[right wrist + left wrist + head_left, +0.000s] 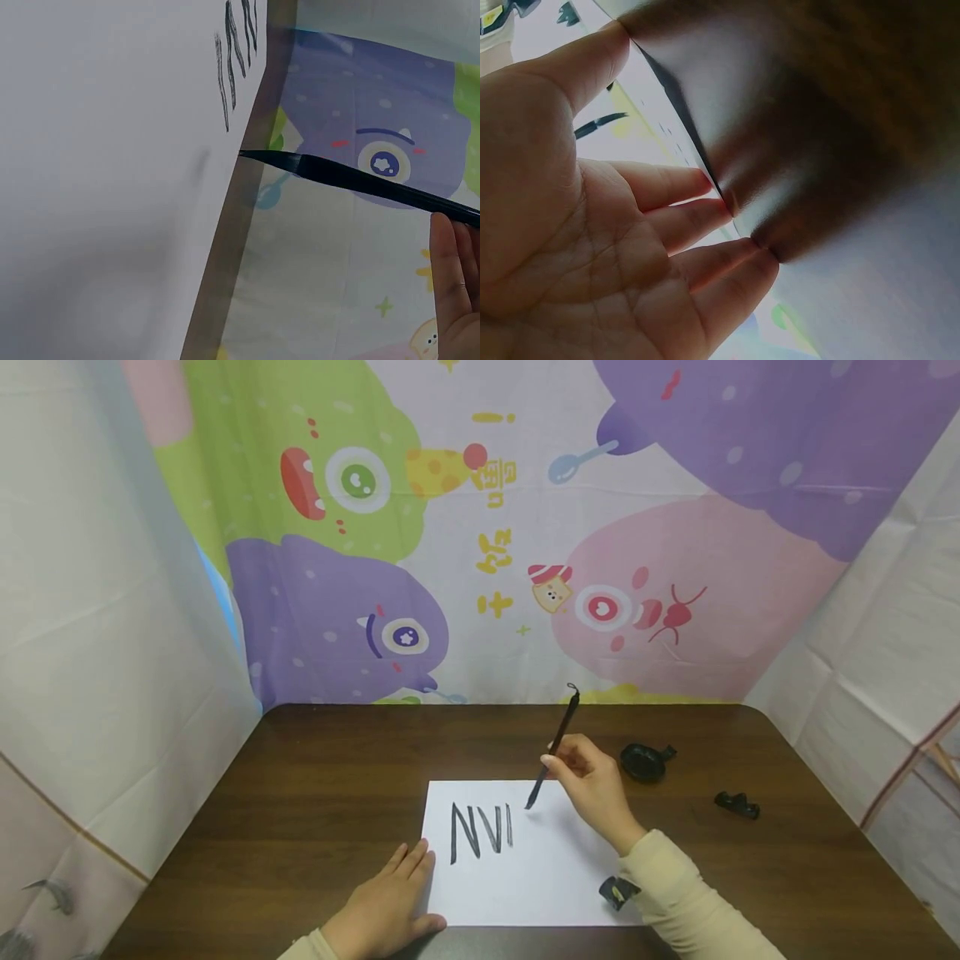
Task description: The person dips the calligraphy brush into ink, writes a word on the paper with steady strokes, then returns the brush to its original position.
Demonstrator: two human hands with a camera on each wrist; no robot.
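Observation:
A black writing brush with a hanging loop at its top is pinched by my right hand. Its dark tip points down, close over the upper part of a white sheet of paper. In the right wrist view the brush tapers to a fine tip, clear of the black strokes. Those strokes read like "NVI" at the paper's upper left. My left hand rests with fingers spread at the paper's left edge; in the left wrist view the fingertips of the left hand touch that edge.
A round black dish stands right of the paper on the brown wooden table. Farther right lies a small black wavy rest. A black device is at my right wrist. Behind the table hangs a cartoon-printed cloth.

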